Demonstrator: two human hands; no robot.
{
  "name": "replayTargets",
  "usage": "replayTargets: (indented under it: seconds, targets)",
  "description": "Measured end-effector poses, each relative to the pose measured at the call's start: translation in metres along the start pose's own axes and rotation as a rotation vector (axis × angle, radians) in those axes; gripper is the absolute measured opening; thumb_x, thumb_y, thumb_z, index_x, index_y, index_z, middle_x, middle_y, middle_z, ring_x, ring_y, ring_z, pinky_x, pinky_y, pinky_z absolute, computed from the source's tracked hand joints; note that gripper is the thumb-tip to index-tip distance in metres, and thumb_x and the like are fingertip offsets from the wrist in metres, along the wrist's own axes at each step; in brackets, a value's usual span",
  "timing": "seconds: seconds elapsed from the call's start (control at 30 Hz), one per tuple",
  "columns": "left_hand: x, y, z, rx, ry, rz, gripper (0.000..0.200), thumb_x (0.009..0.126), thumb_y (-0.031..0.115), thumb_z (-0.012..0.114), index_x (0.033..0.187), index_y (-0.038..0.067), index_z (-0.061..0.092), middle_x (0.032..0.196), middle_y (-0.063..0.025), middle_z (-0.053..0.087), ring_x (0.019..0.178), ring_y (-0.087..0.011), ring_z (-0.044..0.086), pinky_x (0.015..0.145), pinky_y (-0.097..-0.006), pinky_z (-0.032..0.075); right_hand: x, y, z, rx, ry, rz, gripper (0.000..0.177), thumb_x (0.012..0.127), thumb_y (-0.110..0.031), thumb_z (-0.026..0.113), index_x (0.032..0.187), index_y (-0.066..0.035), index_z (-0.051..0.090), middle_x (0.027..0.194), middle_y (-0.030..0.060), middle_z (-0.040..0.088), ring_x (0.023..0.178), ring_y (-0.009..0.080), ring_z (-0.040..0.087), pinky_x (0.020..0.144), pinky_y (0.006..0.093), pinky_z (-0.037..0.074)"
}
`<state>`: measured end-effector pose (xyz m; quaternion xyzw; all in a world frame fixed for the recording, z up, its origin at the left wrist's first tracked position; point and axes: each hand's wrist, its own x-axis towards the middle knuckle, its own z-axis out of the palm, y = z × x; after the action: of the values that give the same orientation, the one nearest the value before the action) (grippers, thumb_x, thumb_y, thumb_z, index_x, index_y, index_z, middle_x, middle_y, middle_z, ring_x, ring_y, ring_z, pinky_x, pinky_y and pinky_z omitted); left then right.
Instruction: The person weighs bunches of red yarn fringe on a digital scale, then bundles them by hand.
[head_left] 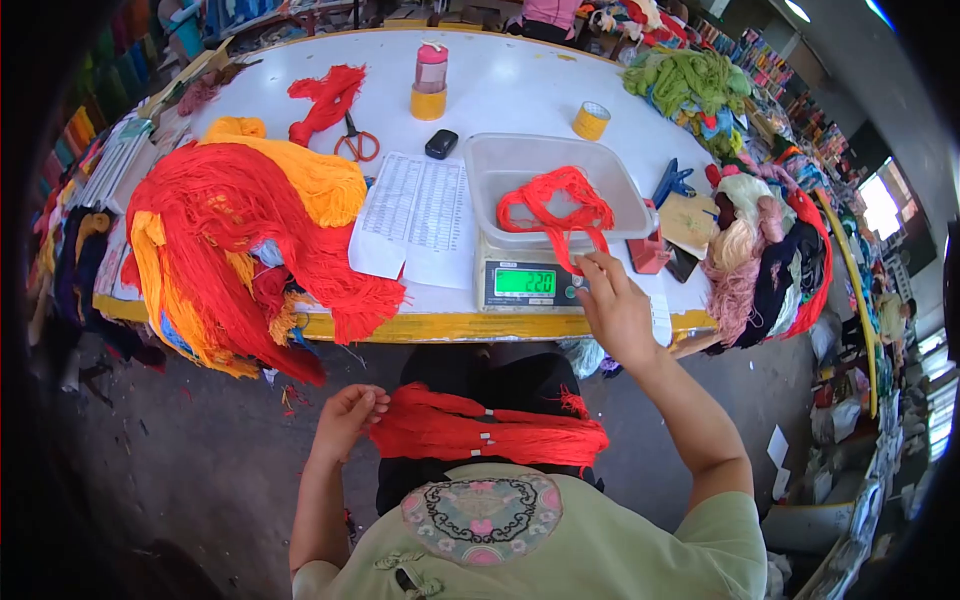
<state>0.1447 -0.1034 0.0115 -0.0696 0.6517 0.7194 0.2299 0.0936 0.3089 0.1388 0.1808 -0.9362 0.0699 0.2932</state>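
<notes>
On a digital scale (530,286) with a green lit display sits a clear plastic tray (480,165). Red yarn (556,200) lies looped in the tray, and part of it hangs over the front rim. My right hand (612,300) is at that hanging part, with thumb and fingers pinched on the strand. A bundle of red yarn (450,428) with small white tags rests across my lap. My left hand (352,412) is at the bundle's left end, its fingers curled together; what they hold, if anything, is too small to make out.
Left on the table (290,75) is a big heap of red and orange yarn (220,220). Printed sheets (415,215), scissors (357,142), a black case (441,144), a pink bottle (431,75) and yellow tape (591,121) lie behind. More yarn (765,240) is piled at right.
</notes>
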Motion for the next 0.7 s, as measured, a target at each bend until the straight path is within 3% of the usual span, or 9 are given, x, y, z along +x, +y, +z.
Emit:
replayTargets:
  seconds: [0.03, 0.17, 0.27, 0.43, 0.47, 0.53, 0.57, 0.63, 0.7]
  targets:
    - [0.001, 0.000, 0.001, 0.006, 0.001, 0.001, 0.024, 0.101, 0.021, 0.055, 0.111, 0.001, 0.063, 0.101, -0.0058, 0.069, 0.087, -0.0089, 0.063, 0.074, -0.0234, 0.050, -0.006, -0.007, -0.001, 0.068, -0.043, 0.088, 0.049, 0.080, -0.003, 0.071, 0.126, -0.004, 0.056, 0.128, 0.0147, 0.049, 0.078, 0.0277, 0.063, 0.065, 0.0374, 0.054]
    - [-0.004, 0.002, 0.001, 0.042, 0.027, 0.009, 0.024, 0.101, 0.021, 0.055, 0.111, 0.001, 0.064, 0.100, -0.0054, 0.069, 0.087, -0.0090, 0.063, 0.074, -0.0234, 0.050, -0.035, -0.010, 0.011, 0.215, 0.079, 0.177, 0.041, 0.081, 0.006, 0.066, 0.121, -0.003, 0.060, 0.127, 0.0180, 0.047, 0.072, 0.0259, 0.060, 0.063, 0.0373, 0.053]
    - [-0.010, 0.008, -0.008, 0.126, 0.074, 0.048, 0.024, 0.100, 0.021, 0.056, 0.113, 0.002, 0.063, 0.101, -0.0047, 0.068, 0.089, -0.0100, 0.063, 0.074, -0.0238, 0.050, -0.046, -0.020, 0.022, 0.270, 0.191, 0.052, 0.031, 0.081, 0.006, 0.067, 0.111, -0.002, 0.064, 0.118, 0.0182, 0.054, 0.073, 0.0276, 0.062, 0.061, 0.0370, 0.052]
    - [-0.011, 0.053, -0.047, 0.219, 0.279, 0.334, 0.024, 0.098, 0.015, 0.058, 0.119, 0.002, 0.060, 0.103, -0.0029, 0.066, 0.089, -0.0096, 0.063, 0.074, -0.0239, 0.049, -0.032, -0.058, 0.067, 0.552, -0.004, -0.198, 0.015, 0.081, -0.006, 0.071, 0.095, -0.007, 0.066, 0.090, 0.0099, 0.064, 0.075, 0.0277, 0.066, 0.061, 0.0362, 0.052]
    - [-0.010, 0.076, -0.051, 0.269, 0.404, 0.409, 0.024, 0.097, 0.013, 0.060, 0.119, 0.001, 0.060, 0.101, -0.0025, 0.065, 0.090, -0.0109, 0.063, 0.075, -0.0239, 0.049, -0.027, -0.064, 0.077, 0.574, -0.023, -0.217, 0.014, 0.080, -0.008, 0.072, 0.094, -0.008, 0.067, 0.091, 0.0088, 0.064, 0.074, 0.0268, 0.066, 0.061, 0.0358, 0.052]
    - [0.005, 0.115, -0.077, 0.666, 0.702, 0.807, 0.028, 0.092, 0.009, 0.065, 0.118, 0.002, 0.061, 0.105, -0.0090, 0.065, 0.101, -0.0184, 0.062, 0.081, -0.0295, 0.050, -0.020, -0.078, 0.093, 0.588, -0.027, -0.251, 0.013, 0.080, -0.010, 0.073, 0.092, -0.009, 0.067, 0.092, 0.0075, 0.064, 0.073, 0.0259, 0.066, 0.061, 0.0357, 0.052]
    - [-0.006, 0.156, -0.074, 0.737, 0.804, 0.740, 0.031, 0.089, 0.007, 0.065, 0.120, 0.003, 0.060, 0.115, -0.0132, 0.062, 0.107, -0.0224, 0.061, 0.087, -0.0315, 0.049, -0.016, -0.083, 0.103, 0.585, -0.012, -0.273, 0.013, 0.080, -0.011, 0.073, 0.091, -0.010, 0.067, 0.090, 0.0073, 0.064, 0.072, 0.0259, 0.065, 0.060, 0.0361, 0.052]
    - [0.010, 0.204, -0.115, 0.947, 0.936, 0.980, 0.040, 0.084, 0.004, 0.066, 0.123, 0.004, 0.057, 0.125, -0.0167, 0.057, 0.116, -0.0337, 0.056, 0.099, -0.0408, 0.045, -0.015, -0.086, 0.125, 0.564, 0.010, -0.295, 0.011, 0.080, -0.012, 0.072, 0.089, -0.010, 0.066, 0.086, 0.0064, 0.064, 0.070, 0.0259, 0.064, 0.059, 0.0370, 0.051]
    - [0.029, 0.244, -0.168, 1.321, 1.116, 0.851, 0.056, 0.080, 0.002, 0.067, 0.134, 0.007, 0.051, 0.136, -0.0174, 0.051, 0.128, -0.0370, 0.047, 0.107, -0.0439, 0.040, -0.017, -0.088, 0.128, 0.510, 0.033, -0.284, 0.010, 0.079, -0.012, 0.073, 0.087, -0.010, 0.066, 0.085, 0.0063, 0.063, 0.069, 0.0259, 0.064, 0.059, 0.0368, 0.051]
